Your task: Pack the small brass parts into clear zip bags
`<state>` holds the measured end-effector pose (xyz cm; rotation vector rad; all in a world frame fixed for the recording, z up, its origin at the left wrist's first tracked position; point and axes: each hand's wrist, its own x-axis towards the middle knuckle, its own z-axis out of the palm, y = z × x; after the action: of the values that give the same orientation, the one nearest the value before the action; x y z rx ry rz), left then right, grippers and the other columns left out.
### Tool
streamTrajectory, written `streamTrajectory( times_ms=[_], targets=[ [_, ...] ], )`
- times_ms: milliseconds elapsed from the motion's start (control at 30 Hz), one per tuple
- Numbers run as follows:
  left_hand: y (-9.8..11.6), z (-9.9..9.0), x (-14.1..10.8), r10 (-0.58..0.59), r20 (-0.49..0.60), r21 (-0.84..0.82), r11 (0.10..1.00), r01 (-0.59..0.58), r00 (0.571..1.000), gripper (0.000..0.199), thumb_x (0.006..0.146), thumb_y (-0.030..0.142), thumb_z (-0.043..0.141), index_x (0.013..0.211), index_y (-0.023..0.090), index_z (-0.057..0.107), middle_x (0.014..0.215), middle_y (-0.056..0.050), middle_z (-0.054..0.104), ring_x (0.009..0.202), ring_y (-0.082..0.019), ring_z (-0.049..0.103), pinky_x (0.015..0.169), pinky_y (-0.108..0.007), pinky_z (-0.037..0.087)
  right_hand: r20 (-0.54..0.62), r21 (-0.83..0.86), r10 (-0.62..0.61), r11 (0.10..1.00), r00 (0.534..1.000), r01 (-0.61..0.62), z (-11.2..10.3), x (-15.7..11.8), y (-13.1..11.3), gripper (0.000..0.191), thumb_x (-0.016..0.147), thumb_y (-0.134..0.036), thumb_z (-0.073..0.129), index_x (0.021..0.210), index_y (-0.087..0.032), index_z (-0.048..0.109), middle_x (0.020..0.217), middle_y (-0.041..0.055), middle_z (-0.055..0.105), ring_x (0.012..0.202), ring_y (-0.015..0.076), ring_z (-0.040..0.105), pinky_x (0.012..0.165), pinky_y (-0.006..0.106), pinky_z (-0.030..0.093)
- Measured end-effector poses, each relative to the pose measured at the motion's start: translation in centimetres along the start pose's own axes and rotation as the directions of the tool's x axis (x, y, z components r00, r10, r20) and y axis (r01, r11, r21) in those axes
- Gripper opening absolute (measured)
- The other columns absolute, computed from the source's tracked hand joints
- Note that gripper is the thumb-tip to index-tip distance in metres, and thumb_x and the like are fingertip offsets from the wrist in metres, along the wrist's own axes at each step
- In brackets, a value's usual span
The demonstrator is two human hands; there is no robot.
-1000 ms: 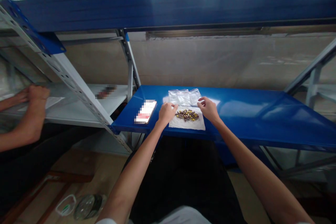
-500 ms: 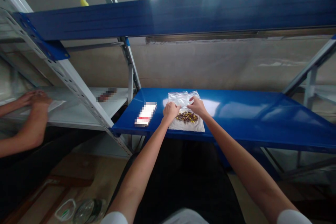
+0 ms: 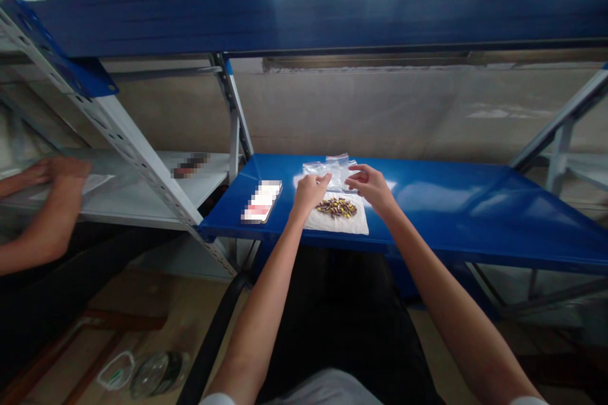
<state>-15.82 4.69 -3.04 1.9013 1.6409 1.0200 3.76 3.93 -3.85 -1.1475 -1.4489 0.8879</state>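
Note:
A transparent plastic bag [image 3: 331, 171] stands crumpled and partly raised at the back of the blue steel shelf [image 3: 441, 215]. My left hand [image 3: 311, 195] grips its lower left part. My right hand [image 3: 372, 186] is at its right edge, thumb and fingers slightly apart, and I cannot tell whether they pinch it. Just below lies a small pile of dark capsule-like pieces with yellow ends [image 3: 337, 207], on a white cloth or paper sheet [image 3: 337, 223]. Neither hand touches the pile.
A phone [image 3: 261, 201], its screen pixelated, lies left of the sheet. A co-worker's hands [image 3: 66, 171] rest on a white shelf [image 3: 123, 199] beyond a grey upright [image 3: 147, 168]. A pixelated object [image 3: 190, 166] lies there too. A blue beam [image 3: 304, 12] runs overhead.
The bag has risen off the sheet and now shows more of the pile. My right hand has moved right and up off the bag's middle. My left hand has moved slightly up.

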Motion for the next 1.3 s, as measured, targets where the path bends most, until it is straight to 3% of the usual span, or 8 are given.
streamTrajectory(
  times_ms=[233, 367, 533, 667, 733, 833, 1000, 1300],
  targets=[
    [-0.6, -0.7, -3.8, 0.102, 0.228, -0.499, 0.866, 0.026, 0.968, 0.021, 0.097, 0.033, 0.060, 0.082, 0.018, 0.061, 0.065, 0.001, 0.061, 0.060, -0.012, 0.057, 0.059, -0.023, 0.042, 0.290, 0.068, 0.119, 0.987, 0.950, -0.145, -1.2, -3.1, -3.0, 0.081, 0.071, -0.039, 0.087, 0.143, -0.025, 0.052, 0.111, 0.0097, 0.074, 0.087, 0.0210, 0.072, 0.060, 0.027, 0.056],
    [-1.5, -1.5, -6.0, 0.177, 0.323, -0.448, 0.894, -0.014, 0.930, 0.021, 0.095, 0.036, 0.062, 0.084, 0.018, 0.062, 0.062, 0.002, 0.056, 0.057, -0.012, 0.053, 0.056, -0.022, 0.040, 0.361, 0.075, 0.096, 0.988, 0.927, -0.132, -1.7, -3.8, -4.5, 0.050, 0.079, -0.041, 0.081, 0.122, -0.024, 0.064, 0.096, 0.0057, 0.076, 0.080, 0.0194, 0.071, 0.060, 0.027, 0.057],
    [-2.4, -2.4, -6.6, 0.164, 0.307, -0.369, 0.928, -0.042, 0.937, 0.024, 0.098, 0.040, 0.060, 0.090, 0.018, 0.067, 0.062, 0.002, 0.058, 0.057, -0.013, 0.056, 0.054, -0.024, 0.040, 0.370, -0.042, 0.078, 0.997, 0.926, -0.067, -1.1, -3.8, -4.2, 0.025, 0.076, -0.039, 0.081, 0.087, -0.020, 0.068, 0.071, 0.0027, 0.072, 0.061, 0.0150, 0.065, 0.050, 0.024, 0.049],
    [-1.7, -3.0, -7.0, 0.098, 0.144, -0.231, 0.971, -0.062, 0.985, 0.029, 0.093, 0.038, 0.072, 0.115, 0.018, 0.071, 0.090, -0.006, 0.075, 0.081, -0.020, 0.070, 0.072, -0.028, 0.052, 0.310, -0.074, 0.094, 0.995, 0.946, -0.074, -0.5, -3.8, -3.3, 0.029, 0.074, -0.044, 0.081, 0.076, -0.019, 0.065, 0.069, 0.0056, 0.073, 0.057, 0.0150, 0.065, 0.046, 0.022, 0.045],
    [-0.7, -2.9, -7.3, 0.153, 0.030, -0.161, 0.976, -0.146, 0.988, 0.053, 0.087, 0.040, 0.081, 0.133, 0.019, 0.065, 0.118, -0.011, 0.075, 0.105, -0.025, 0.072, 0.090, -0.033, 0.055, 0.252, -0.076, 0.093, 0.994, 0.963, -0.077, -0.2, -4.0, -2.8, 0.033, 0.072, -0.047, 0.082, 0.074, -0.019, 0.063, 0.066, 0.0057, 0.072, 0.054, 0.0146, 0.063, 0.044, 0.022, 0.043],
    [1.1, -2.1, -7.9, 0.285, 0.033, -0.072, 0.957, -0.282, 0.958, 0.078, 0.080, 0.048, 0.087, 0.145, 0.018, 0.056, 0.140, -0.018, 0.066, 0.129, -0.033, 0.063, 0.106, -0.040, 0.050, 0.188, -0.049, 0.096, 0.995, 0.978, -0.088, 0.5, -4.6, -2.3, 0.040, 0.071, -0.051, 0.083, 0.076, -0.021, 0.058, 0.063, 0.0041, 0.070, 0.049, 0.0138, 0.058, 0.042, 0.023, 0.042],
    [2.5, -0.1, -8.3, 0.311, 0.054, 0.070, 0.947, -0.314, 0.949, 0.078, 0.084, 0.037, 0.083, 0.151, 0.014, 0.049, 0.141, -0.021, 0.061, 0.132, -0.036, 0.060, 0.110, -0.044, 0.048, 0.241, -0.078, 0.099, 0.994, 0.965, -0.082, 1.3, -5.2, -1.9, 0.042, 0.074, -0.054, 0.082, 0.074, -0.022, 0.055, 0.061, 0.0021, 0.066, 0.049, 0.0137, 0.056, 0.040, 0.024, 0.043],
    [1.4, 0.2, -7.8, 0.416, 0.007, -0.017, 0.909, -0.416, 0.909, 0.074, 0.085, 0.028, 0.079, 0.151, 0.016, 0.048, 0.136, -0.017, 0.062, 0.126, -0.033, 0.062, 0.107, -0.047, 0.052, 0.361, -0.197, 0.081, 0.980, 0.929, -0.009, 0.1, -5.3, -3.3, 0.040, 0.085, -0.055, 0.067, 0.075, -0.017, 0.068, 0.066, 0.0020, 0.063, 0.058, 0.0133, 0.056, 0.046, 0.023, 0.045]
  ],
)
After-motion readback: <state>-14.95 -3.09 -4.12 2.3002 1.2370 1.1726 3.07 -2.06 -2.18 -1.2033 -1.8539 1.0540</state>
